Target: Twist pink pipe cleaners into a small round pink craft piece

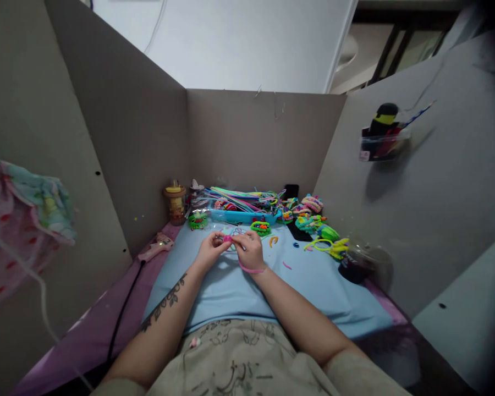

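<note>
Both left hand [211, 252] and right hand [251, 251], in the head view, pinch a small, seemingly part-shaped, bright-pink fuzzy bundle [227, 238] above the smooth light-blue cloth [313, 286], nearer its far edge, a thin pink strand [251, 270] alongside apparently unworked.

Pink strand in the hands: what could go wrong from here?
The pink strand curves loose beside the right hand, so it might snag. The glue gun, cord trailing near the left arm, might get pulled. The dark cup near the edge of the blue cloth may get knocked.
</note>
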A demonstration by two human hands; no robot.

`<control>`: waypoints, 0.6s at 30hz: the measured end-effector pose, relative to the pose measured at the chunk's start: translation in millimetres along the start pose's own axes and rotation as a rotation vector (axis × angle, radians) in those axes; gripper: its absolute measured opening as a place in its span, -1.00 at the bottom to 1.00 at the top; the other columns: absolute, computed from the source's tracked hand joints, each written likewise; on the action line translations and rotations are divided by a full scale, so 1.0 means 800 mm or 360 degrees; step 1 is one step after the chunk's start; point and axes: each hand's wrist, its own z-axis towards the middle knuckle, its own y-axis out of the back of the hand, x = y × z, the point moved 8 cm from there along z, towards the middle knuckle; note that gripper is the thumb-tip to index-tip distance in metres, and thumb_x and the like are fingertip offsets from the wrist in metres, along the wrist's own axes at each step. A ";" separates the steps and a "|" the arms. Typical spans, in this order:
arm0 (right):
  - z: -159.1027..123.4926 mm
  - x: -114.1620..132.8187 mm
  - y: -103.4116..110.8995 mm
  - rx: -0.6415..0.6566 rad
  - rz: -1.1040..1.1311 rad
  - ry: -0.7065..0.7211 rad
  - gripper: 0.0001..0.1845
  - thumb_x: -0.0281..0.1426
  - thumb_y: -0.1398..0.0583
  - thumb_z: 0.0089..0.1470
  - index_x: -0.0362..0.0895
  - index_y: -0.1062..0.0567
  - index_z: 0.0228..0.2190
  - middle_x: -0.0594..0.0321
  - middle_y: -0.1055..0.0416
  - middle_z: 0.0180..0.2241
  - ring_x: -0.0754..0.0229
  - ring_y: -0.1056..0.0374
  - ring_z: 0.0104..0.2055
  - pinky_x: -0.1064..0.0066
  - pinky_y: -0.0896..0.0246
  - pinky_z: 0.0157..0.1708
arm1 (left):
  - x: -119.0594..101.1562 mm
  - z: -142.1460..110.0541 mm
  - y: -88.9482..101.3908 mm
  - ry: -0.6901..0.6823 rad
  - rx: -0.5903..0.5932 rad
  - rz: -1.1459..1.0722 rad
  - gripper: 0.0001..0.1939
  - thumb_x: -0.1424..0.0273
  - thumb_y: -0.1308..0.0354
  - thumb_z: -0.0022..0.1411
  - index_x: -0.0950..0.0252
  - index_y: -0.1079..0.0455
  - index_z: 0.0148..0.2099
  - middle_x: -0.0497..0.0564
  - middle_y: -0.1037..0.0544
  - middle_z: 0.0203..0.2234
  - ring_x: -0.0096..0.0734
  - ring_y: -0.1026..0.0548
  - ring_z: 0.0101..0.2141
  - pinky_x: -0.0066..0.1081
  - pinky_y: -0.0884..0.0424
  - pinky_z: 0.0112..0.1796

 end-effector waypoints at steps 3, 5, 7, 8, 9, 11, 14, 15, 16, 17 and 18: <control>0.001 -0.001 0.003 -0.0054 -0.0020 -0.0010 -0.86 -0.41 -0.18 0.03 0.01 -0.56 -0.37 0.22 -0.49 -0.38 0.11 -0.22 -0.25 0.19 -0.08 -0.12 | -0.001 -0.001 -0.003 -0.0002 0.0029 -0.0020 -0.59 0.23 -0.31 -0.11 0.31 -0.25 -0.27 -0.16 -0.41 -0.63 -0.56 -0.39 -0.57 -0.55 -0.23 -0.49; 0.001 -0.003 0.006 -0.0107 -0.0039 -0.0036 -0.89 -0.40 -0.20 0.02 -0.02 -0.57 -0.41 0.20 -0.44 -0.41 0.11 -0.20 -0.25 0.22 -0.11 -0.16 | -0.001 -0.001 -0.003 -0.0016 0.0034 -0.0012 -0.60 0.24 -0.30 -0.10 0.31 -0.25 -0.26 -0.16 -0.41 -0.63 -0.55 -0.39 -0.56 -0.54 -0.24 -0.48; 0.002 -0.004 0.008 -0.0119 -0.0039 -0.0055 -0.90 -0.40 -0.22 0.00 -0.04 -0.57 -0.45 0.19 -0.38 -0.43 0.12 -0.18 -0.25 0.25 -0.11 -0.19 | -0.001 -0.001 -0.003 -0.0051 0.0040 0.0030 -0.61 0.24 -0.29 -0.07 0.31 -0.26 -0.25 -0.16 -0.40 -0.63 -0.55 -0.39 -0.57 -0.54 -0.24 -0.49; 0.002 -0.004 0.008 -0.0106 -0.0035 -0.0063 -0.91 -0.41 -0.22 -0.01 -0.05 -0.57 -0.46 0.19 -0.36 -0.43 0.13 -0.17 -0.25 0.26 -0.11 -0.20 | -0.001 -0.001 -0.003 -0.0075 0.0045 0.0059 -0.62 0.24 -0.28 -0.06 0.31 -0.26 -0.25 -0.16 -0.40 -0.63 -0.55 -0.39 -0.57 -0.54 -0.24 -0.49; 0.002 -0.005 0.007 -0.0089 -0.0034 -0.0076 -0.90 -0.43 -0.22 -0.02 -0.06 -0.57 -0.47 0.20 -0.33 -0.43 0.13 -0.16 -0.25 0.27 -0.11 -0.20 | -0.002 -0.002 -0.003 -0.0102 0.0051 0.0094 -0.63 0.25 -0.27 -0.05 0.31 -0.27 -0.25 -0.15 -0.41 -0.62 -0.54 -0.40 -0.56 -0.54 -0.25 -0.49; 0.003 -0.007 0.006 -0.0045 -0.0043 -0.0110 -0.89 -0.45 -0.22 -0.03 -0.07 -0.56 -0.50 0.21 -0.30 -0.43 0.14 -0.15 -0.25 0.27 -0.09 -0.19 | -0.005 -0.003 -0.003 -0.0162 0.0059 0.0176 -0.67 0.26 -0.26 -0.03 0.32 -0.28 -0.25 -0.12 -0.44 -0.58 -0.52 -0.42 -0.52 -0.52 -0.28 -0.45; 0.003 -0.010 0.002 0.0045 -0.0052 -0.0169 -0.87 -0.46 -0.20 -0.02 -0.09 -0.54 -0.53 0.21 -0.28 -0.42 0.13 -0.13 -0.23 0.27 -0.07 -0.18 | -0.010 -0.005 -0.004 -0.0254 0.0051 0.0304 -0.71 0.29 -0.24 -0.01 0.33 -0.30 -0.26 -0.06 -0.48 -0.51 -0.48 -0.46 -0.45 -0.48 -0.34 -0.37; 0.003 -0.012 0.000 0.0081 -0.0051 -0.0187 -0.87 -0.47 -0.19 -0.02 -0.10 -0.53 -0.54 0.21 -0.27 -0.42 0.13 -0.13 -0.22 0.27 -0.06 -0.17 | -0.010 -0.005 -0.004 -0.0274 0.0048 0.0335 -0.71 0.29 -0.23 -0.01 0.33 -0.30 -0.26 -0.05 -0.49 -0.49 -0.46 -0.47 -0.44 -0.46 -0.35 -0.35; 0.003 -0.013 -0.002 0.0113 -0.0049 -0.0200 -0.86 -0.47 -0.18 -0.03 -0.11 -0.52 -0.55 0.20 -0.28 -0.42 0.12 -0.13 -0.21 0.27 -0.05 -0.17 | -0.011 -0.005 -0.005 -0.0288 0.0048 0.0357 -0.72 0.30 -0.23 0.00 0.33 -0.31 -0.26 -0.03 -0.50 -0.47 -0.45 -0.48 -0.42 -0.45 -0.36 -0.34; 0.003 -0.014 -0.004 0.0143 -0.0047 -0.0205 -0.86 -0.48 -0.18 -0.03 -0.11 -0.52 -0.55 0.20 -0.28 -0.42 0.12 -0.14 -0.21 0.26 -0.04 -0.16 | -0.010 -0.005 -0.005 -0.0298 0.0048 0.0371 -0.72 0.30 -0.23 0.00 0.33 -0.31 -0.26 -0.02 -0.51 -0.46 -0.43 -0.48 -0.41 -0.45 -0.37 -0.33; 0.003 -0.015 -0.007 0.0171 -0.0043 -0.0201 -0.86 -0.49 -0.17 -0.04 -0.11 -0.51 -0.56 0.20 -0.29 -0.42 0.11 -0.14 -0.21 0.25 -0.03 -0.14 | -0.010 -0.005 -0.005 -0.0306 0.0047 0.0379 -0.73 0.30 -0.23 0.00 0.33 -0.32 -0.27 -0.02 -0.52 -0.45 -0.43 -0.49 -0.41 -0.44 -0.37 -0.33</control>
